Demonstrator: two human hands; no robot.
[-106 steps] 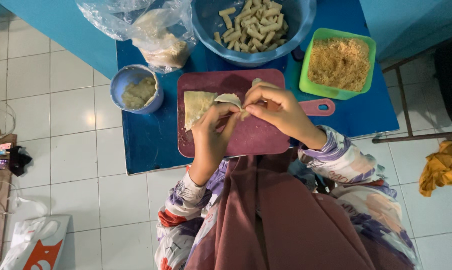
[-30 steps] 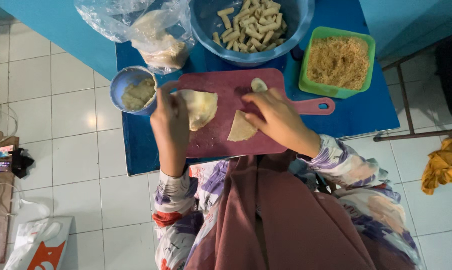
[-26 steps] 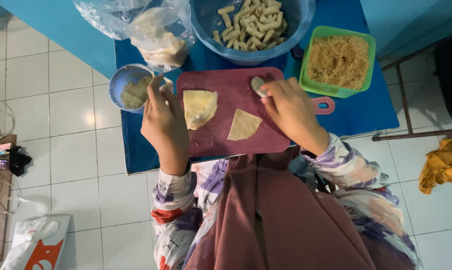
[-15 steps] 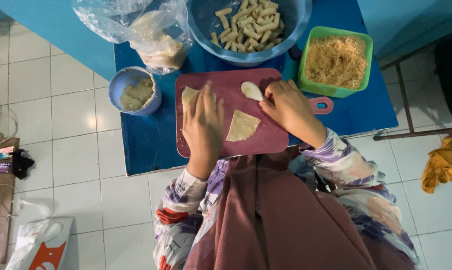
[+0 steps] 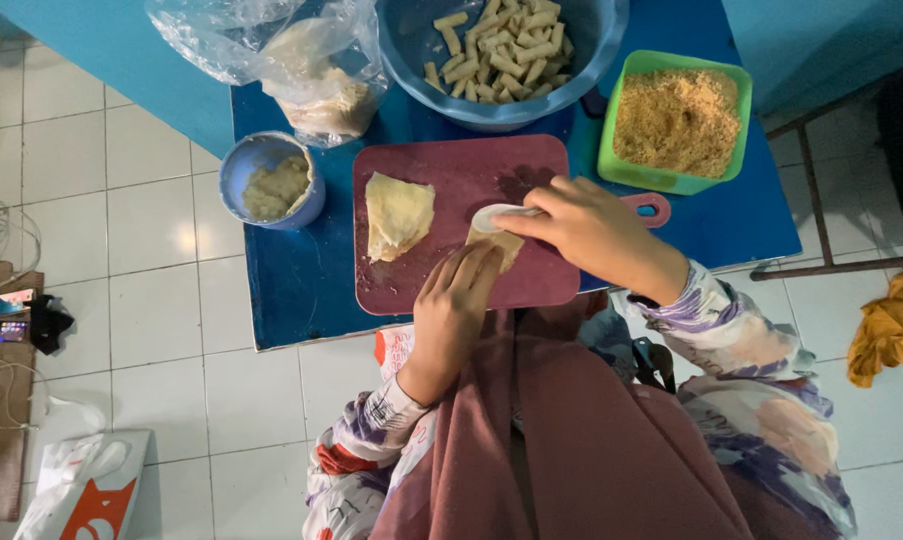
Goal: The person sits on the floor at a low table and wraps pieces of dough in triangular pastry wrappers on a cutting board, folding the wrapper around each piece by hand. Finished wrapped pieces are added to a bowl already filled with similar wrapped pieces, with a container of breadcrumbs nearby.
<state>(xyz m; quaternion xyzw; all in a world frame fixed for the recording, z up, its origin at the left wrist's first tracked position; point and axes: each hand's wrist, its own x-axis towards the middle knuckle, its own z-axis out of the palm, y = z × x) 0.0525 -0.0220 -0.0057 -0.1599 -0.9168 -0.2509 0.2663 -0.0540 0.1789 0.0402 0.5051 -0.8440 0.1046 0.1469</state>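
Observation:
A maroon cutting board (image 5: 461, 165) lies on a low blue table (image 5: 301, 280). A stack of pale dough wrappers (image 5: 398, 212) sits on its left part. One triangular wrapper (image 5: 502, 243) lies near the middle. The fingers of my left hand (image 5: 453, 303) rest on that wrapper's near edge. My right hand (image 5: 593, 232) holds a white spoon (image 5: 496, 215) with its bowl over the wrapper.
A small blue bowl of greyish filling (image 5: 274, 186) stands left of the board. Behind it are a plastic bag of food (image 5: 306, 70), a big blue bowl of rolled pieces (image 5: 501, 50) and a green tub of breadcrumbs (image 5: 676, 120). White tiled floor surrounds the table; a yellow cloth (image 5: 889, 325) lies at right.
My left hand came back from the filling bowl to the single wrapper. My right hand brought the spoon from the board's far edge down over that wrapper.

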